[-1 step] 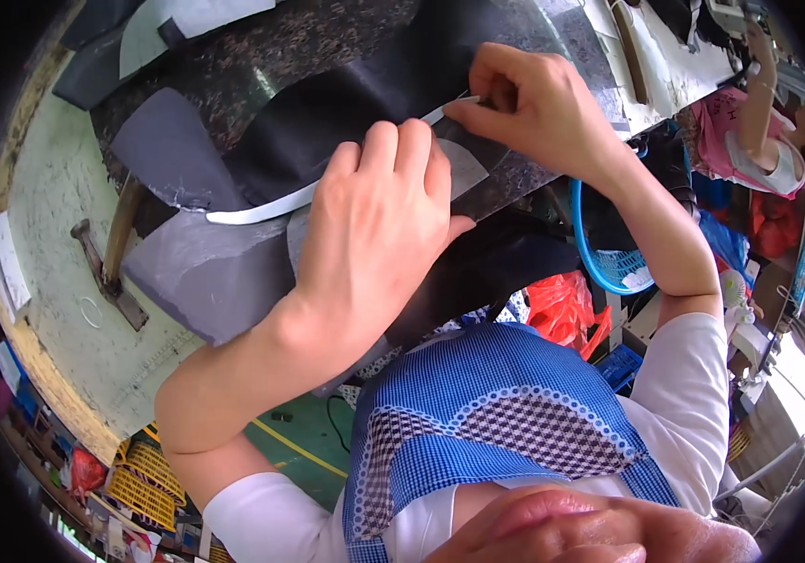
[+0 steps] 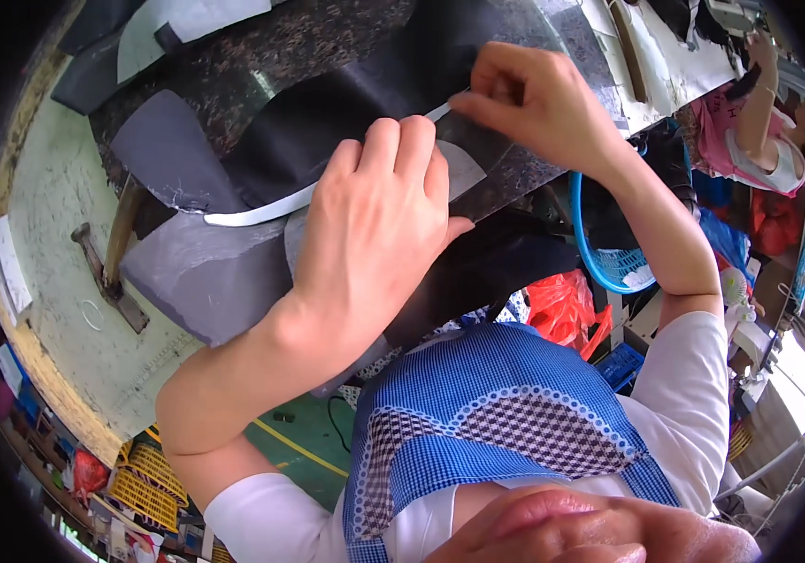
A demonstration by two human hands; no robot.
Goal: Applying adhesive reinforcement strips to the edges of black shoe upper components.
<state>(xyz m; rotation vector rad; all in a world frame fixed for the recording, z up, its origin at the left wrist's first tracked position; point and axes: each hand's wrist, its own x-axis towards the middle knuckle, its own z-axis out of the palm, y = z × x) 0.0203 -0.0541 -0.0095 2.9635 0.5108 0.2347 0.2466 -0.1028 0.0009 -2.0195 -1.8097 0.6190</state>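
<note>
A thin white strip [image 2: 261, 214] curves along the edge of a piece of smooth black material [image 2: 313, 117], which looks like leather. My left hand [image 2: 369, 211] lies over the middle of the strip, back of the hand up, fingers resting on the work and thumb held out to the side. At the strip's far right end, thumb and forefinger of my right hand [image 2: 538, 108] pinch it. Grey flat pieces [image 2: 210, 267] lie under the left end of the strip, and a rounded dark grey piece [image 2: 168, 145] sits beside it. Below my left fingers, a light grey piece [image 2: 459, 169] shows.
A hammer [image 2: 107, 277] lies on the pale worktable [image 2: 55, 197] at left. Under the work is a dark speckled slab [image 2: 200, 80]. Right of my lap are a blue basket [image 2: 599, 267] and a red plastic bag [image 2: 562, 310]. Another person [image 2: 750, 136] is at far right.
My right fingertips have shifted slightly along the strip, and its tip, seen before past the thumb, is now covered. My left hand has barely moved.
</note>
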